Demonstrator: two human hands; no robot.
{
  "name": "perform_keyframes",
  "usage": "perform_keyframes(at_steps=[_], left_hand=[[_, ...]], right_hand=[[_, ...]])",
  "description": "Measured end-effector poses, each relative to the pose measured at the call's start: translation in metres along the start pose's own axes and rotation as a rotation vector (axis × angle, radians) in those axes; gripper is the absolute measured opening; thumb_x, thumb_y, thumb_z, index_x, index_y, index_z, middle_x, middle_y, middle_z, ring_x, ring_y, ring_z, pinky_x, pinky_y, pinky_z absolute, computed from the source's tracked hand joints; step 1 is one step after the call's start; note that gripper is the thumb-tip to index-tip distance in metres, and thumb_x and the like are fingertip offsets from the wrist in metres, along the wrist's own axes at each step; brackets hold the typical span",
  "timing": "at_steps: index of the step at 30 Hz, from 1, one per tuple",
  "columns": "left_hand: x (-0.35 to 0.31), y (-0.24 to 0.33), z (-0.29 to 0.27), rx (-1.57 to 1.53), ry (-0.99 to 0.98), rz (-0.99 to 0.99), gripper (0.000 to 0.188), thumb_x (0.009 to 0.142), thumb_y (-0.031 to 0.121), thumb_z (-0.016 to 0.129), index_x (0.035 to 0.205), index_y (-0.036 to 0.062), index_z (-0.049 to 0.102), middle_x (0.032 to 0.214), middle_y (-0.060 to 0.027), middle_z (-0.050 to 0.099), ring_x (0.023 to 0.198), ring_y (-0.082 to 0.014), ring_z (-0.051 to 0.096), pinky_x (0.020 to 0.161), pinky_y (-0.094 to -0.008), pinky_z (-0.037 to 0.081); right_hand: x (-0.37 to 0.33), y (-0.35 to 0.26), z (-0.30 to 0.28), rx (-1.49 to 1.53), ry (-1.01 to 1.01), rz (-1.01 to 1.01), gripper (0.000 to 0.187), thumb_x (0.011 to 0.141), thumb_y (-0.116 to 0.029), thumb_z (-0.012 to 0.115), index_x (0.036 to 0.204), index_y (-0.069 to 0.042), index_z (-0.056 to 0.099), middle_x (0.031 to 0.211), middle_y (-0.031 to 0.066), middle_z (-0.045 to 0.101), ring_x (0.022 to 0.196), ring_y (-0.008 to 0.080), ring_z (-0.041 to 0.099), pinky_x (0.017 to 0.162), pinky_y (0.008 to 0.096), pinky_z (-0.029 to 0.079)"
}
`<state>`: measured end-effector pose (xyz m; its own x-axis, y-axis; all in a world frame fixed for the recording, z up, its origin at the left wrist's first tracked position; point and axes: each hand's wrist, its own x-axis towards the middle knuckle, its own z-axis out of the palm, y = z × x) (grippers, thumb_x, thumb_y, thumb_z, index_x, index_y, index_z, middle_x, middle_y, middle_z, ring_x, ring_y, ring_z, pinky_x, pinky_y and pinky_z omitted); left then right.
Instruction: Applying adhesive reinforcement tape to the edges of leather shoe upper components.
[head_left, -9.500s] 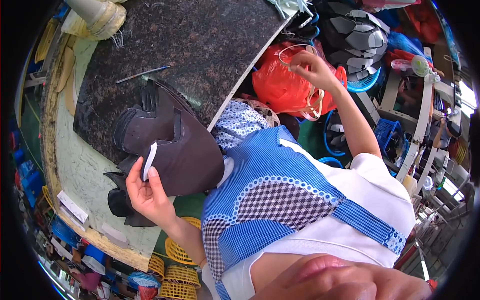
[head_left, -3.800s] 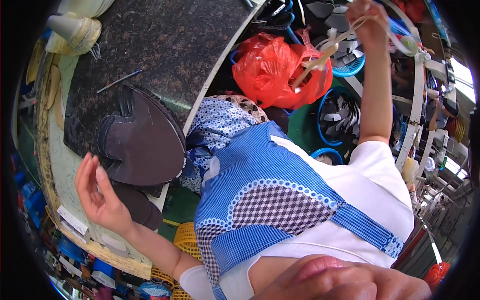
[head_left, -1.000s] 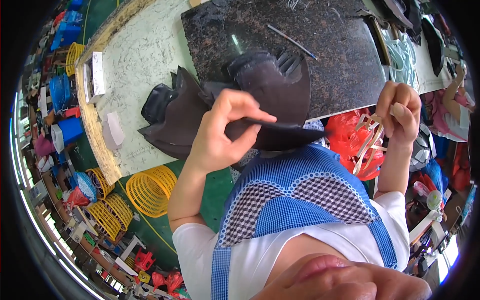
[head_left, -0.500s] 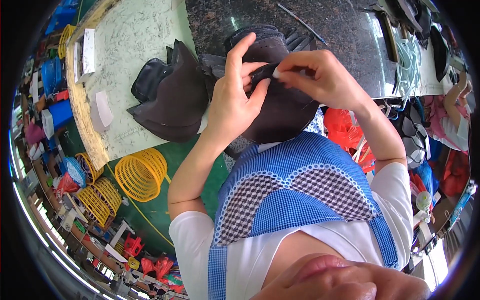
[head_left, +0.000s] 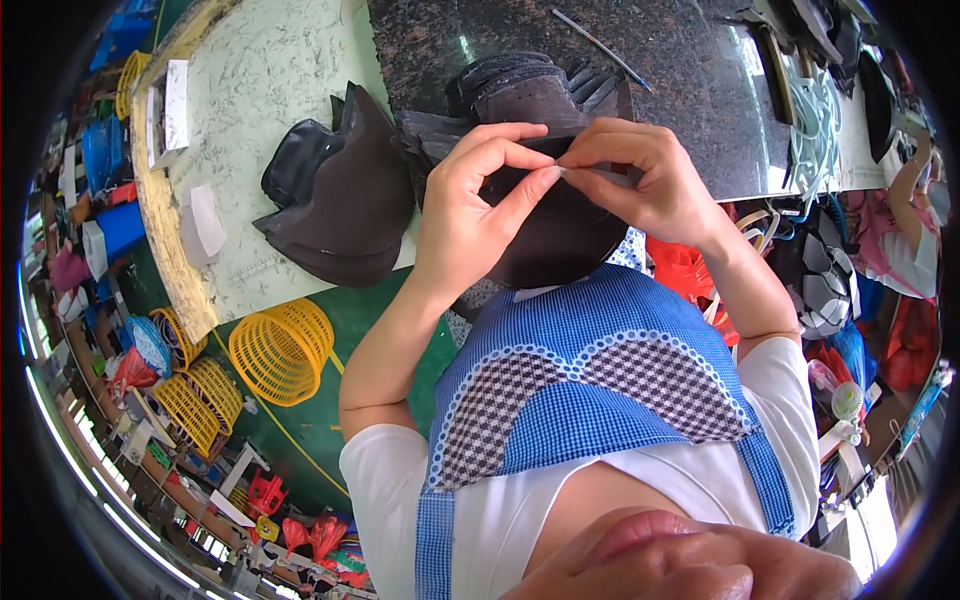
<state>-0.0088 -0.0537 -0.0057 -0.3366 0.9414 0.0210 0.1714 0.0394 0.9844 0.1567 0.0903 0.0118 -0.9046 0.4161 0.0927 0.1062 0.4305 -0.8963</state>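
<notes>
My left hand [head_left: 465, 210] and my right hand [head_left: 655, 185] meet fingertip to fingertip above a pile of dark, leather-like cut pieces [head_left: 550, 245]. Thumb and index finger of each hand are pinched together. Whatever lies between the tips is too small to name; a pale bit shows by my right fingers. The pile has notched, layered far edges and overhangs the table's near edge, close to my apron. To the left, a second pile of similar dark pieces [head_left: 350, 210] rests on the pale tabletop, with a shiny black part on its left side.
A pen [head_left: 600, 48] lies on the dark speckled tabletop [head_left: 690, 130]. Pale cords [head_left: 815, 130] hang at the right. A white box [head_left: 175, 105] and a pale scrap [head_left: 205, 222] are at the left. Yellow baskets [head_left: 282, 352] stand on the green floor. Another person's arm [head_left: 915, 195] shows far right.
My left index finger has come down from its raised position, and both hands' fingertips have drawn together. The dark piece pinched up between them earlier no longer shows raised. The piles stay put.
</notes>
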Motion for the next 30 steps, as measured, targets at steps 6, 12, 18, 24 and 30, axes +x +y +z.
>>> perform_keyframes(at_steps=[6, 12, 18, 24, 30], left_hand=[[-0.006, -0.009, 0.002, 0.068, 0.094, 0.045, 0.079, 0.087, -0.007, 0.069, 0.152, 0.0088, 0.026, 0.114, -0.0179, 0.072, 0.087, -0.0196, 0.073, 0.07, -0.0259, 0.055], [0.002, -0.004, 0.005, 0.226, 0.094, 0.053, 0.079, 0.084, -0.008, 0.068, 0.151, 0.0091, 0.03, 0.114, -0.0173, 0.072, 0.076, -0.0191, 0.073, 0.063, -0.0279, 0.055], [-0.005, -0.002, 0.01, 0.063, 0.074, 0.131, 0.076, 0.085, -0.006, 0.066, 0.151, 0.0068, 0.029, 0.114, -0.0198, 0.072, 0.089, -0.028, 0.075, 0.076, -0.0331, 0.059], [-0.011, -0.001, 0.003, -0.026, 0.107, 0.067, 0.06, 0.095, -0.006, 0.057, 0.148, 0.0039, 0.031, 0.116, -0.0244, 0.07, 0.101, -0.0264, 0.073, 0.083, -0.0319, 0.058], [-0.016, 0.004, -0.01, -0.227, 0.148, -0.161, 0.044, 0.096, -0.009, 0.054, 0.138, -0.0019, 0.045, 0.109, -0.0125, 0.066, 0.087, -0.0084, 0.061, 0.077, -0.0196, 0.049]], right_hand=[[-0.001, 0.002, -0.021, 0.151, 0.003, 0.277, 0.014, 0.088, -0.009, 0.073, 0.094, 0.003, 0.074, 0.082, 0.0077, 0.07, 0.079, 0.0139, 0.068, 0.069, 0.032, 0.053], [0.028, -0.005, -0.011, -0.068, -0.112, -0.055, 0.017, 0.084, -0.012, 0.074, 0.093, 0.003, 0.074, 0.083, 0.0135, 0.07, 0.075, 0.0255, 0.07, 0.07, 0.0353, 0.055], [0.037, -0.006, -0.014, -0.104, -0.193, 0.017, 0.019, 0.082, -0.014, 0.075, 0.091, 0.003, 0.074, 0.087, 0.0164, 0.072, 0.082, 0.0282, 0.073, 0.074, 0.0364, 0.056], [0.031, -0.007, -0.012, -0.156, -0.124, 0.167, 0.023, 0.082, -0.019, 0.077, 0.09, 0.002, 0.075, 0.079, 0.0137, 0.073, 0.074, 0.0254, 0.072, 0.07, 0.0338, 0.056], [0.006, 0.015, -0.008, 0.034, 0.085, 0.302, 0.041, 0.08, -0.035, 0.082, 0.092, 0.004, 0.075, 0.076, 0.0124, 0.07, 0.07, 0.0216, 0.068, 0.066, 0.034, 0.053]])
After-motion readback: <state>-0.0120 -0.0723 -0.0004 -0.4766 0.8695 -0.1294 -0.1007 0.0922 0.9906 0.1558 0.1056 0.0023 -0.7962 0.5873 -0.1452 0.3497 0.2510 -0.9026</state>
